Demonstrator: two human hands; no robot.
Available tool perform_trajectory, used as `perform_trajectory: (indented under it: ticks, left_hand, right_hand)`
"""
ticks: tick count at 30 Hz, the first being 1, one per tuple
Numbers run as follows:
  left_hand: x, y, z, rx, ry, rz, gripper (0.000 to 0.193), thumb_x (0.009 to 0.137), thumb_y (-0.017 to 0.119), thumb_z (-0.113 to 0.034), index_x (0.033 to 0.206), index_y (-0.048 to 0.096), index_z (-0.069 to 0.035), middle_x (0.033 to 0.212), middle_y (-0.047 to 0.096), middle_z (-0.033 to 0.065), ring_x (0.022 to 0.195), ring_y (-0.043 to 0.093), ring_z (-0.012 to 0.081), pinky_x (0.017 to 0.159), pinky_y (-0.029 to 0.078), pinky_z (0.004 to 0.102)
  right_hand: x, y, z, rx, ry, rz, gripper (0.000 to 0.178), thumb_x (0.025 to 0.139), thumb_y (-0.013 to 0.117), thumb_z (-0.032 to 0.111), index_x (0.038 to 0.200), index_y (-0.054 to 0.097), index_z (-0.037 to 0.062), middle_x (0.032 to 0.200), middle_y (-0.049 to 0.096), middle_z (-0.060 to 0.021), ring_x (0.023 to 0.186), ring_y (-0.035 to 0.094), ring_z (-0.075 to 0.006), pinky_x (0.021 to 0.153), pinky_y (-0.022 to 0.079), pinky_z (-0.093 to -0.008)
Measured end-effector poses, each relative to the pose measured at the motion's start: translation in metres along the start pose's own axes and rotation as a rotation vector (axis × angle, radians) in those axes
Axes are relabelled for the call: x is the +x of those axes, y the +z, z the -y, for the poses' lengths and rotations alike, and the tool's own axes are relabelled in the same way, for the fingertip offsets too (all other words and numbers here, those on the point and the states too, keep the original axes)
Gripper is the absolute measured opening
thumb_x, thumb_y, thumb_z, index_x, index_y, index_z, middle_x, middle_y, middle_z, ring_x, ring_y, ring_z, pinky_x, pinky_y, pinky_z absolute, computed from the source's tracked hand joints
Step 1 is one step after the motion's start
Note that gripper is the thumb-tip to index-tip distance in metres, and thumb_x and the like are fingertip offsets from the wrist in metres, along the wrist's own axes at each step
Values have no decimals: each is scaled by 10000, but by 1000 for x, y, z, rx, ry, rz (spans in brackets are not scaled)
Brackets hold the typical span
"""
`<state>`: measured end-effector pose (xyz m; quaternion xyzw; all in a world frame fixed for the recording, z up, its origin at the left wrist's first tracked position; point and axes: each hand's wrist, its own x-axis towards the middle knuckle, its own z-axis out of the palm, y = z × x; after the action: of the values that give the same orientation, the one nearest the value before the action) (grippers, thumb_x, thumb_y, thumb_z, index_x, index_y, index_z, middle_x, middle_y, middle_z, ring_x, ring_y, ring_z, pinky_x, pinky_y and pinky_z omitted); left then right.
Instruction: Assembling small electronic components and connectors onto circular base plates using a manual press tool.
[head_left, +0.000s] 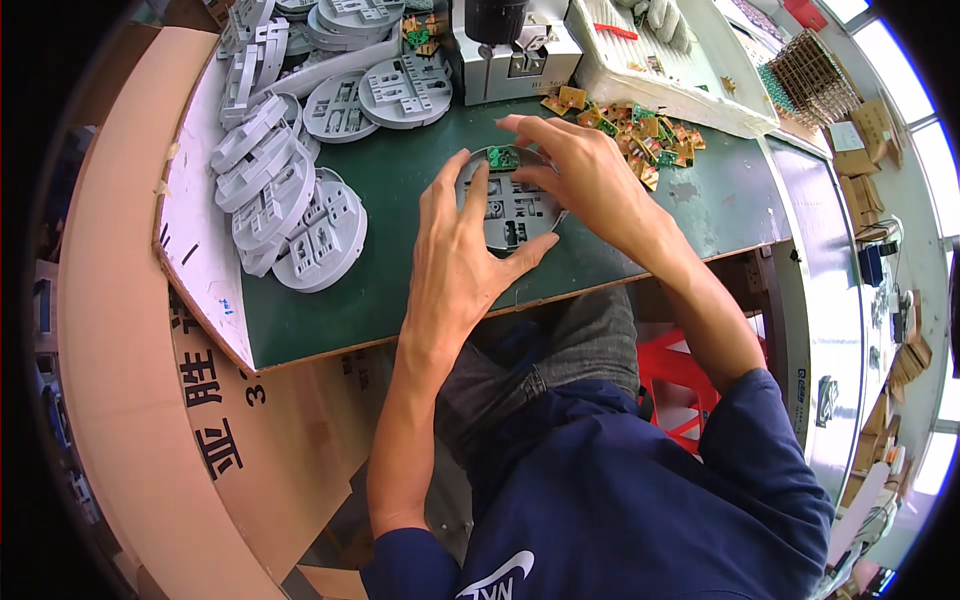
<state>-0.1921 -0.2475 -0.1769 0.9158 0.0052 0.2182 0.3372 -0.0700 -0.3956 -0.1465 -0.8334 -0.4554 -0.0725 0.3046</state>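
Observation:
A round grey plastic disc (510,212) with moulded slots lies on the green mat (400,180) near the table's front edge. My left hand (462,258) grips its left and lower rim, fingers spread. My right hand (580,170) rests over its top right, fingertips pressing a small green circuit board (502,157) into the disc's upper part. Both forearms come up from the lower edge, in dark blue sleeves.
Stacks of the same grey discs (300,210) crowd the left and back of the mat. A heap of small green and tan circuit boards (640,130) lies at the back right beside a white foam tray (660,70). A grey machine (510,50) stands behind. Cardboard (130,330) borders the left.

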Motion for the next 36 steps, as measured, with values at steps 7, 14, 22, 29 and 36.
perform_trajectory:
  ticks: [7, 14, 22, 29, 36]
  left_hand:
    - [0, 2, 2, 45, 18, -6, 864, 781, 868, -440, 1375, 557, 105, 1476, 450, 243, 1331, 481, 414, 1086, 464, 491]
    - [0, 1, 0, 65, 12, -6, 844, 786, 859, -447, 1361, 569, 99, 1469, 449, 236, 1311, 485, 411, 1079, 468, 482]
    - [0, 1, 1, 62, 8, -5, 846, 779, 861, -440, 1406, 550, 35, 1505, 446, 222, 1337, 475, 410, 1089, 453, 479]
    - [4, 3, -2, 24, -1, 28, 869, 791, 843, -492, 1418, 548, 32, 1553, 418, 226, 1354, 473, 406, 1105, 442, 466]
    - [0, -1, 3, 39, -17, 23, 874, 800, 833, -521, 1418, 548, 29, 1549, 425, 222, 1342, 484, 403, 1091, 454, 466]
  right_hand:
    - [-16, 5, -6, -22, -98, -32, 252, 929, 702, 83, 1177, 709, 34, 1182, 682, -164, 971, 705, -384, 840, 595, -429]
    - [-16, -7, 0, -143, -123, 40, 247, 950, 683, 86, 1193, 718, 55, 1223, 671, -173, 1189, 634, -366, 967, 546, -437]
    - [122, -44, 31, 673, -95, -348, 656, 1038, 658, 317, 1505, 376, -48, 1272, 641, -211, 1155, 651, -234, 967, 542, -344]
    - [177, -71, 36, 868, -220, -150, 557, 994, 708, 395, 1292, 577, -57, 1015, 640, -81, 875, 604, -138, 766, 511, -289]
    - [141, -75, 23, 1029, -100, -454, 340, 1000, 678, 260, 1164, 553, -10, 987, 697, -137, 788, 705, -176, 660, 612, -302]
